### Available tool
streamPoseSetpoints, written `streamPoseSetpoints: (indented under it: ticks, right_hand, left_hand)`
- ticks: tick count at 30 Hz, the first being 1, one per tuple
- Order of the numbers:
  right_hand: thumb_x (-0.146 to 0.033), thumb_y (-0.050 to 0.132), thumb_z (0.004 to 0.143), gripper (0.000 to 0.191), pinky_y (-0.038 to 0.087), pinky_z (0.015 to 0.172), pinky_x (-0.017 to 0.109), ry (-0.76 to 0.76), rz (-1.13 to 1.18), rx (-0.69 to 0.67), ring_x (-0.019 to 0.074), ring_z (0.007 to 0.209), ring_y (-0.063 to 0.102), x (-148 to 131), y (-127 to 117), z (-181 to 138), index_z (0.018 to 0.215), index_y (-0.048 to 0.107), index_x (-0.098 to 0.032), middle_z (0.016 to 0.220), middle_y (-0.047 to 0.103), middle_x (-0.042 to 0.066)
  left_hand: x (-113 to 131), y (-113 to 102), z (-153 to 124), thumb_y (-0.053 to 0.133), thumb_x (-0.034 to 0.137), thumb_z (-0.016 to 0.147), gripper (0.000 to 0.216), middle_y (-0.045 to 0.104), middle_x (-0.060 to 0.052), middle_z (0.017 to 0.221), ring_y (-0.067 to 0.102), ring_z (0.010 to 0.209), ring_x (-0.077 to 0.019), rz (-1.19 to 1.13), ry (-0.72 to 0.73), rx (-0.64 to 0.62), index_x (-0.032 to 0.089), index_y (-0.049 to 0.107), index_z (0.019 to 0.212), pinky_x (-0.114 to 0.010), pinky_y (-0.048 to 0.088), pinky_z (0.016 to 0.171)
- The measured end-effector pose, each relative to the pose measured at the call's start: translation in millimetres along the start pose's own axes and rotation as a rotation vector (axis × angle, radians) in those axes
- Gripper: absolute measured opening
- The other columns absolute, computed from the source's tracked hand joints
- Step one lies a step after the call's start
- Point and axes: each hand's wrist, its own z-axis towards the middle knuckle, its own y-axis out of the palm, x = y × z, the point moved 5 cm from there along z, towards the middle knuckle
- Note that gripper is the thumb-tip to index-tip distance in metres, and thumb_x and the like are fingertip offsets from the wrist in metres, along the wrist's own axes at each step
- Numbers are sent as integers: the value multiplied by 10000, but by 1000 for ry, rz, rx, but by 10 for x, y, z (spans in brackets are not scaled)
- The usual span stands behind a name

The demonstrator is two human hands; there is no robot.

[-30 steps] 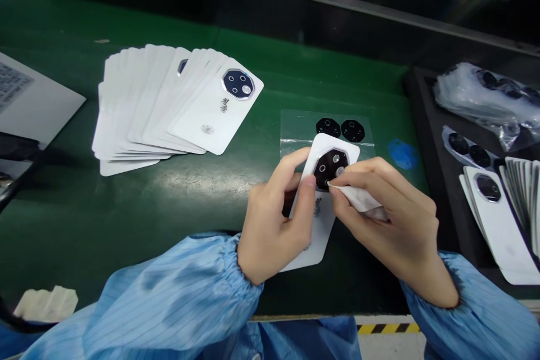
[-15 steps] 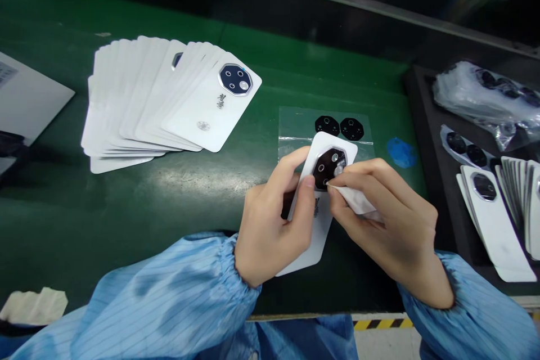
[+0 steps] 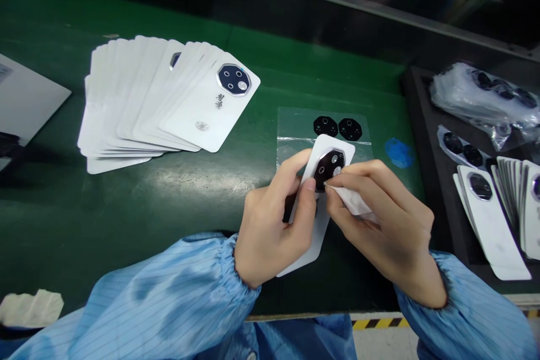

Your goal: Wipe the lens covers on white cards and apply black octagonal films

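My left hand (image 3: 272,225) grips a white phone back cover (image 3: 318,219) by its left edge, tilted up off the green table (image 3: 189,202). The cover carries a dark octagonal camera panel (image 3: 329,164) near its top. My right hand (image 3: 382,219) pinches a small white wipe (image 3: 354,201) and presses its corner against the lower edge of that panel. Under the cover lies a clear film sheet (image 3: 295,126) with two black octagonal lens pieces (image 3: 337,127).
A fanned stack of white back covers (image 3: 156,104) lies at the left. A black tray (image 3: 426,124) at the right holds more covers (image 3: 493,219) and bagged lens pieces (image 3: 485,95). A blue spot (image 3: 399,153) marks the table. A crumpled wipe (image 3: 31,308) lies bottom left.
The held cover has tilted more on edge and looks narrower. Both hands stay on it, with the wipe still at the camera panel. The view has shifted slightly.
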Motion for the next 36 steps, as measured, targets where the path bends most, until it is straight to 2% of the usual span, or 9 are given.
streamPoseSetpoints:
  ticks: [4, 8, 14, 19, 23, 36]
  right_hand:
    - [-27, 585, 879, 196, 520, 726, 293, 7, -2, 10, 149, 766, 622, 11, -4, 4, 927, 592, -217, 880, 620, 24]
    - [-25, 589, 878, 191, 518, 726, 289, 2, 14, -17, 143, 767, 617, 7, 9, 0, 931, 591, -208, 876, 609, 22]
    - [-38, 575, 891, 189, 516, 701, 291, 1, -1, 8, 141, 745, 607, -1, -9, 0, 935, 577, -222, 872, 606, 18]
    - [-25, 580, 885, 198, 517, 691, 285, -5, 23, -9, 139, 742, 607, -6, 2, 0, 930, 582, -218, 865, 600, 17]
    - [-23, 573, 889, 198, 516, 703, 283, 0, 19, 3, 134, 744, 611, 3, 9, -4, 943, 596, -212, 874, 603, 16]
    - [-9, 577, 871, 200, 517, 727, 291, 21, 31, 4, 144, 766, 610, 13, 12, -9, 904, 596, -204, 856, 606, 24]
  left_hand:
    - [5, 2, 1, 509, 108, 964, 338, 665, 58, 712, 535, 517, -37, 1, 13, -5, 163, 526, 1297, -147, 466, 535]
    - [20, -5, 7, 504, 95, 963, 331, 634, 71, 676, 515, 500, -25, 18, 15, -1, 152, 530, 1289, -141, 439, 517]
    - [20, -1, 3, 500, 101, 967, 328, 678, 61, 737, 560, 537, -33, -9, 11, -11, 160, 525, 1288, -138, 477, 553]
    - [7, 1, 2, 510, 100, 961, 329, 636, 79, 671, 510, 493, -21, 18, 20, 0, 156, 532, 1285, -130, 439, 514]
    - [13, 2, 0, 507, 93, 964, 324, 668, 73, 721, 554, 540, -11, 6, 19, -5, 146, 527, 1283, -105, 460, 559]
    - [-17, 16, -7, 520, 100, 960, 331, 658, 73, 683, 553, 520, -22, -27, -19, -5, 158, 536, 1285, -118, 461, 532]
